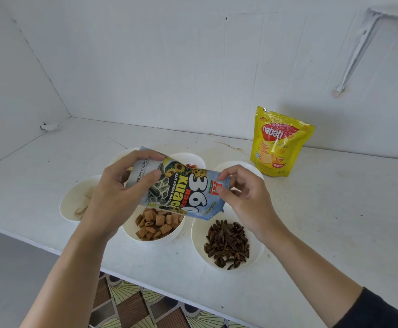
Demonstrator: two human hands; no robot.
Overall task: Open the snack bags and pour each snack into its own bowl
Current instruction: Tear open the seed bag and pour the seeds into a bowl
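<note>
A blue sunflower-seed bag [181, 190] hangs tilted above the bowls, its mouth down to the right. My left hand [120, 192] grips its bottom end. My right hand [245, 197] pinches its upper right corner. Under the mouth, a white bowl [198, 242] holds dark sunflower seeds [227, 245]. Left of it a white bowl [131, 230] holds square brown crackers [156, 224]. A bowl [65, 204] at the left holds pale chips. Behind the bag, a bowl [193, 158] shows small red-brown nuts. A yellow wafer bag [280, 140] stands upright at the back right.
Two more white bowls, one [245, 165] behind my right hand and one [120, 155] behind my left, are mostly hidden. The white counter [335, 209] ends in a front edge near me, with patterned floor [131, 304] below. White walls close the back and left.
</note>
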